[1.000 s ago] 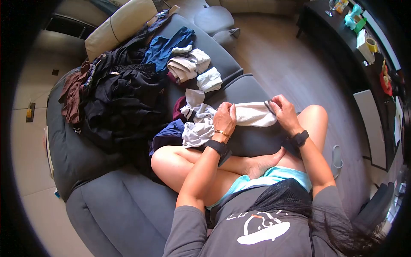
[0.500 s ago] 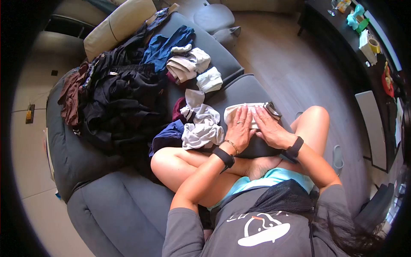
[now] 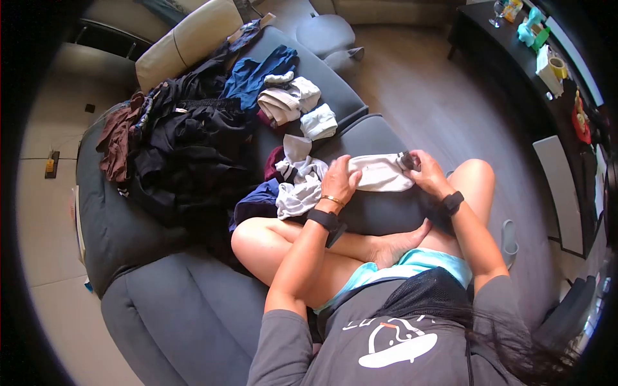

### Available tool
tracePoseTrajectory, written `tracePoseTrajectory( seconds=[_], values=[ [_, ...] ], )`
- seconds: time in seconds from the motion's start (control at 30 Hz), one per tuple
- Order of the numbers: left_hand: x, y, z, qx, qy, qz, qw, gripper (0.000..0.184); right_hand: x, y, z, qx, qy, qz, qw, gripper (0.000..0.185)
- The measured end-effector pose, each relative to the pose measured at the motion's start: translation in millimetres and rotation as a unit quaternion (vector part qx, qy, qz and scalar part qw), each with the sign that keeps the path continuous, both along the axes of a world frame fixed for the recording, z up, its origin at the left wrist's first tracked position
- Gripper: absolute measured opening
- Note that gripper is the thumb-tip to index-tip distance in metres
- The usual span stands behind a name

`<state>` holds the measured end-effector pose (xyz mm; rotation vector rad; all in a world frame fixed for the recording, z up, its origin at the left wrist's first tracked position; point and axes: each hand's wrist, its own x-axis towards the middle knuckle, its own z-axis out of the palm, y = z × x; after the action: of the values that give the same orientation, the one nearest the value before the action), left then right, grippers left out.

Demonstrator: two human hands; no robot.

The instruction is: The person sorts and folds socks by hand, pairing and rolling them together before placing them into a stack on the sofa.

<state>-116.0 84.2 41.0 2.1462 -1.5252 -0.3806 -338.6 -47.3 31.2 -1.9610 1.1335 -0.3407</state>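
Note:
A white folded garment (image 3: pixel 385 174) with a dark band at its right end lies on the grey sofa cushion (image 3: pixel 380 209) in front of my crossed legs. At its left end is my left hand (image 3: pixel 340 181), with curled fingers and the thumb against the cloth. My right hand (image 3: pixel 427 175) pinches the dark band between thumb and fingers. Just left of my left hand lies a loose heap of light grey clothes (image 3: pixel 299 196), with navy cloth (image 3: pixel 256 202) and maroon cloth (image 3: pixel 273 162) beside it.
Folded whitish clothes (image 3: pixel 318 122) and a beige folded pile (image 3: pixel 280 106) sit farther back. Blue cloth (image 3: pixel 257 74), a large black clothes heap (image 3: pixel 187 154) and brown cloth (image 3: pixel 121 138) cover the sofa's left. A dark cabinet (image 3: pixel 496 58) stands at right.
My hands were lying flat, side by side, on the white garment. They have moved apart to its two ends, with the fingers now curled, and more of its surface shows.

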Motion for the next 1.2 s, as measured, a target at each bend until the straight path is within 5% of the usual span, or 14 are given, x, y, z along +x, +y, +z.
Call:
tracePoseTrajectory(
  seconds=[0.07, 0.13, 0.23, 0.3, 0.37, 0.4, 0.5, 0.6, 0.73, 0.8, 0.83, 0.93, 1.03, 1.2],
  values=[
    [4.1, 3.7, -0.7, 0.037, 0.106, 0.017, 0.994, 0.038, 3.0, -10.4, 6.0, 0.056, 0.002, 0.002, 0.998, 0.039],
    [6.5, 4.5, 6.8, 0.146, 0.058, -0.021, 0.987, 0.034, 8.6, -16.8, 9.3, -0.006, -0.001, 0.017, 1.0, 0.031],
    [-18.0, 20.5, 14.9, 0.259, 0.544, 0.075, 0.795, 0.03, 28.6, -23.3, 34.9, -0.134, -0.107, 0.004, 0.985, 0.031],
    [-43.0, 28.4, 14.1, 0.233, 0.63, 0.129, 0.729, 0.03, 43.7, -17.1, 48.2, -0.166, -0.156, -0.012, 0.973, 0.035],
    [-62.6, 34.9, 4.1, 0.23, 0.678, 0.171, 0.677, 0.031, 50.8, -2.0, 64.0, -0.347, -0.167, -0.053, 0.921, 0.043],
    [-69.0, 37.2, -2.4, 0.236, 0.692, 0.188, 0.655, 0.031, 46.1, 5.3, 61.5, -0.327, -0.182, 0.028, 0.927, 0.045],
    [-75.6, 38.1, -1.9, 0.223, 0.685, 0.195, 0.666, 0.033, 21.8, 51.3, 52.3, -0.205, -0.118, 0.254, 0.938, 0.047],
    [-76.4, 38.1, -3.7, 0.216, 0.694, 0.196, 0.659, 0.031, 1.7, 89.5, 40.4, -0.152, -0.046, 0.283, 0.946, 0.058],
    [-74.3, 33.3, 0.9, 0.238, 0.562, 0.123, 0.782, 0.033, 4.9, 92.6, 34.8, -0.137, -0.057, 0.234, 0.961, 0.049],
    [-63.7, 32.9, 7.0, 0.129, 0.347, -0.024, 0.929, 0.034, 5.5, 85.1, 34.6, -0.102, -0.063, 0.213, 0.97, 0.046],
    [-62.1, 32.8, 18.8, 0.025, 0.122, -0.065, 0.99, 0.022, 5.6, 79.2, 31.4, -0.099, -0.08, 0.213, 0.969, 0.044],
    [-50.2, 21.2, 31.4, -0.178, 0.075, -0.122, 0.974, 0.043, 3.8, 65.4, 26.4, -0.067, -0.124, 0.208, 0.968, 0.04],
    [-57.0, 12.3, 16.5, -0.129, 0.187, -0.193, 0.955, 0.048, 1.8, 60.6, 24.6, -0.032, -0.16, 0.228, 0.96, 0.035],
    [-59.2, 6.2, 8.4, -0.092, 0.095, -0.17, 0.977, 0.034, -4.0, 57.8, 19.3, -0.063, -0.125, 0.142, 0.98, 0.028]
  ],
)
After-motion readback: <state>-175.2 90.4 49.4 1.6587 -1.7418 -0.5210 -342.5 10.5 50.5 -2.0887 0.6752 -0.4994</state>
